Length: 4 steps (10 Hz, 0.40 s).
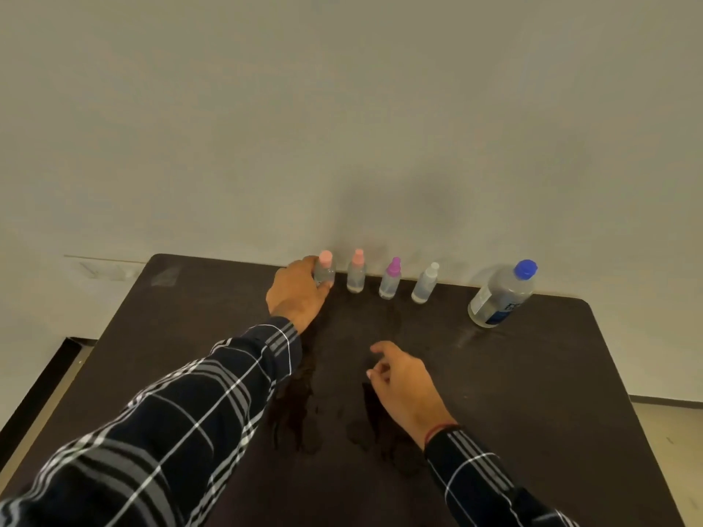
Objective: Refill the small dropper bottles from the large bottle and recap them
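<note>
The left hand (296, 294) reaches to the far edge of the dark desk (551, 393) and grips the first small bottle (325, 273), the one w/ a pink cap. The fingers (324, 286) are curled round its clear body from the left side and the cap stays free above them. The bottle is upright and in line w/ the others; whether its base touches the desk cannot be told.

To the right of it stand three more small bottles in a row, close to the wall (342, 108), each apart from the next: the second pink-cap bottle (356, 275), the purple-cap bottle (390, 281) and the white-cap bottle (425, 285). All have caps on. A little liquid shows at the bottom of each.

The large bottle (502, 294) w/ a blue cap stands well apart at the right end, also capped, w/ a blue and white label.

The right hand (403, 386) is over the middle of the desk, nearer to the person. It holds nothing, the fingers are loosely bent, thumb pointing fwd.

Dark wet patches (296, 405) lie on the desk btw. the two arms. Both arms wear a dark checked sleeve (171, 420); a red thread (441, 429) is at the right wrist.
</note>
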Tool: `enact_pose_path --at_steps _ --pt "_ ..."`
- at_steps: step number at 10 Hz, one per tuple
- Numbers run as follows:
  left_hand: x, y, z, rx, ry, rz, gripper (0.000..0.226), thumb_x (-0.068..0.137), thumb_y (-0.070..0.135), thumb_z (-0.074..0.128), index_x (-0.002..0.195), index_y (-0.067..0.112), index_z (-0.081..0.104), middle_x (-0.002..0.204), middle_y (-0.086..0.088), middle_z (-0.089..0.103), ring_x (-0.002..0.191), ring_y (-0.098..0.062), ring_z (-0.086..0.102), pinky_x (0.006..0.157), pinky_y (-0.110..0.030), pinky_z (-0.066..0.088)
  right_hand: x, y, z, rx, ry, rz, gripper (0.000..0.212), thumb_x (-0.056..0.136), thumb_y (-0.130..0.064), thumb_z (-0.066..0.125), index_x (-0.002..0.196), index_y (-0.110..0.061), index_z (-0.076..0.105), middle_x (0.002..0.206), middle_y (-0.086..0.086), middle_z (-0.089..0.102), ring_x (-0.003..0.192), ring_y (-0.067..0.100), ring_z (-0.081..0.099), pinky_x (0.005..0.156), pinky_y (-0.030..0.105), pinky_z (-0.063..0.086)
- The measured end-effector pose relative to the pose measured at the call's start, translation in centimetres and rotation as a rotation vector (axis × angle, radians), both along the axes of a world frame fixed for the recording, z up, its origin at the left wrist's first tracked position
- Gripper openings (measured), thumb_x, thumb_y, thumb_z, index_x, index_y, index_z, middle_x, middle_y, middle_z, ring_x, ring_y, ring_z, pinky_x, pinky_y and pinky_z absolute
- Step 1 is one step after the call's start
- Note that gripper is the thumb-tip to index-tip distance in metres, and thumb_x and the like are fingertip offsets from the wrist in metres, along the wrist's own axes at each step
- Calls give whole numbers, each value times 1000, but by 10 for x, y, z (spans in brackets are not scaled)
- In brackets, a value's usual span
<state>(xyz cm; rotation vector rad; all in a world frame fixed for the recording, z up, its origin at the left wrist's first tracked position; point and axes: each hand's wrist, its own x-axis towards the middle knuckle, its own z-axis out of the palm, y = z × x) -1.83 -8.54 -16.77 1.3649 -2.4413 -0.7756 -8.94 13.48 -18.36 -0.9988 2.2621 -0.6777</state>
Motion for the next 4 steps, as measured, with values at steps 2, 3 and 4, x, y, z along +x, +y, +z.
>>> enact_pose_path --at_steps 2,3,4 --pt "11 2 -12 74 -46 57 38 88 47 64 121 29 56 114 -3 64 108 -31 54 85 -48 52 -3 6 4 -27 -23 -4 38 96 -25 62 132 -33 52 95 -11 64 87 3 64 84 24 56" --pt "14 3 -10 106 -7 33 50 87 47 65 133 33 49 120 -2 63 113 -31 54 88 -50 52 -2 7 7 -46 -33 -13 36 96 -26 62 130 -34 53 94 -11 64 86 2 64 83 23 56" --pt "24 9 -9 106 -85 56 78 85 43 70 150 31 29 136 -2 55 126 -32 47 97 -50 48 0 10 13 -115 -12 -40 36 96 -27 62 131 -32 54 93 -11 64 87 2 64 84 23 56"
